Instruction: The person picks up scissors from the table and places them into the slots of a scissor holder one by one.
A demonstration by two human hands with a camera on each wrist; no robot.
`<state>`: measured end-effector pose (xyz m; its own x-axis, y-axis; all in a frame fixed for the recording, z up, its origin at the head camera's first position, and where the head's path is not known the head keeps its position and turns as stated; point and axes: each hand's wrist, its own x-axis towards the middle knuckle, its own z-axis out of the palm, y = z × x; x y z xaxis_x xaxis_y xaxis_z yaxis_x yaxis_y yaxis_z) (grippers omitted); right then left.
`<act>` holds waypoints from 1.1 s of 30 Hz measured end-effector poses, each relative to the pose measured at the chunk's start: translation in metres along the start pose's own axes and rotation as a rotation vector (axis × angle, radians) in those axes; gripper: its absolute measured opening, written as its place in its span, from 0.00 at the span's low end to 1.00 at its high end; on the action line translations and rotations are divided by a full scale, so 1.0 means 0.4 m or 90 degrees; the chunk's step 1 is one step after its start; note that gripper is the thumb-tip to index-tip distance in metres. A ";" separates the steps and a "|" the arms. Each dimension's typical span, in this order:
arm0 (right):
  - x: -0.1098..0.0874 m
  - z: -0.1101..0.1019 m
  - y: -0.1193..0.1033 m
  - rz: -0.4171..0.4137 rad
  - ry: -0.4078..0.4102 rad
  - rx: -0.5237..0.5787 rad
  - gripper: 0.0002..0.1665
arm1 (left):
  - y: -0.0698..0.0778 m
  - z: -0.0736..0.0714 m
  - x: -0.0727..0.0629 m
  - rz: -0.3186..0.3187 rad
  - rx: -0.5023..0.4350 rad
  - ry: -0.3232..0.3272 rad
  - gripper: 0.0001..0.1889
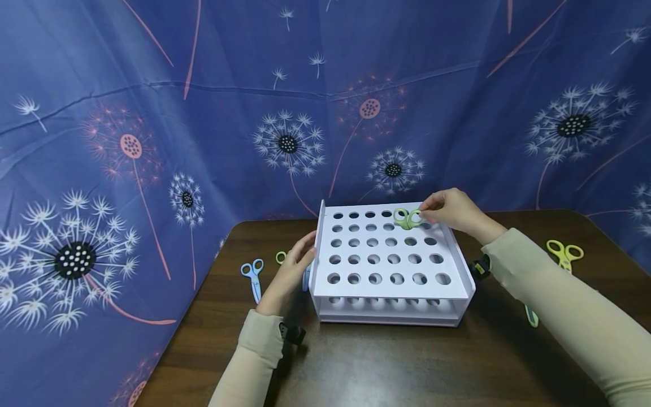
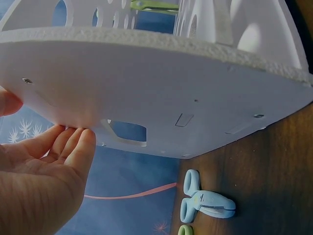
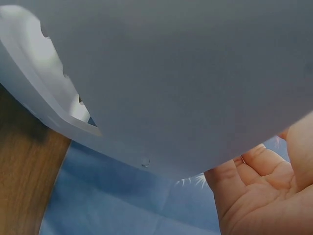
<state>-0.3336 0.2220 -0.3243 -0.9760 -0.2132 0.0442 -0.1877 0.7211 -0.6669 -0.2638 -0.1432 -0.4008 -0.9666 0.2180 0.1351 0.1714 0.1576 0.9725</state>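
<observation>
A white rack (image 1: 394, 271) with two tiers of round holes stands on the table. My right hand (image 1: 452, 212) pinches one handle loop of light green scissors (image 1: 405, 221) at the rack's back right. Their handles show above the top plate; in the left wrist view their green lower part (image 2: 154, 6) spans between the two perforated plates. My left hand (image 1: 292, 271) rests against the rack's left side panel (image 2: 132, 93), fingertips (image 2: 87, 133) at its back edge. In the right wrist view, the right side panel (image 3: 171, 98) hides the scissors from my right hand (image 3: 264, 196).
Blue scissors (image 1: 252, 278) lie left of the rack. A green handle loop (image 1: 281, 257) and another blue piece (image 1: 307, 278) show beside my left hand. Yellow scissors (image 1: 564, 252) lie at the right, with a green-tipped piece (image 1: 531, 316) beside my right sleeve. A blue curtain (image 1: 229, 113) hangs behind.
</observation>
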 end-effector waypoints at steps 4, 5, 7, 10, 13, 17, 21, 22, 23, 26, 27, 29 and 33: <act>-0.001 0.003 0.006 -0.004 0.009 -0.002 0.15 | -0.004 0.001 0.000 0.004 0.006 0.006 0.26; -0.002 0.004 0.009 -0.007 0.009 0.000 0.14 | -0.005 0.002 0.000 0.002 0.004 0.008 0.26; -0.003 0.006 0.013 -0.006 0.012 0.002 0.14 | -0.008 0.003 0.000 0.002 0.003 0.006 0.26; -0.003 0.008 0.015 -0.004 0.014 0.006 0.13 | -0.006 0.004 -0.002 0.003 0.004 0.004 0.26; -0.004 0.007 0.012 -0.004 0.019 0.012 0.13 | -0.003 0.004 -0.002 0.011 0.004 0.005 0.26; -0.003 0.010 0.008 -0.005 0.021 0.015 0.13 | -0.002 0.000 -0.002 0.018 0.006 0.005 0.26; -0.005 0.010 0.010 -0.001 0.012 0.008 0.13 | -0.004 -0.003 -0.002 0.009 0.011 0.000 0.26; -0.006 0.010 0.011 -0.001 0.009 0.007 0.13 | -0.004 -0.003 -0.002 0.007 0.012 -0.002 0.26; -0.007 0.009 0.012 -0.001 0.007 0.007 0.13 | -0.002 -0.003 -0.002 0.001 0.010 -0.003 0.26; -0.011 0.003 0.015 -0.003 0.008 0.011 0.14 | 0.002 -0.001 0.000 -0.008 0.002 -0.008 0.26; -0.012 0.000 0.015 -0.004 0.009 0.015 0.15 | 0.003 -0.001 0.001 -0.005 0.004 -0.010 0.27; -0.015 -0.005 0.015 -0.009 0.012 0.017 0.16 | 0.005 -0.001 0.002 -0.009 0.001 -0.007 0.26; -0.020 -0.017 0.015 -0.021 0.023 0.006 0.20 | 0.005 -0.004 0.002 -0.011 -0.009 0.002 0.26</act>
<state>-0.3278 0.2325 -0.3235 -0.9726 -0.2127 0.0937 -0.2194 0.7073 -0.6720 -0.2646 -0.1444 -0.3984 -0.9699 0.2127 0.1182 0.1514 0.1473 0.9774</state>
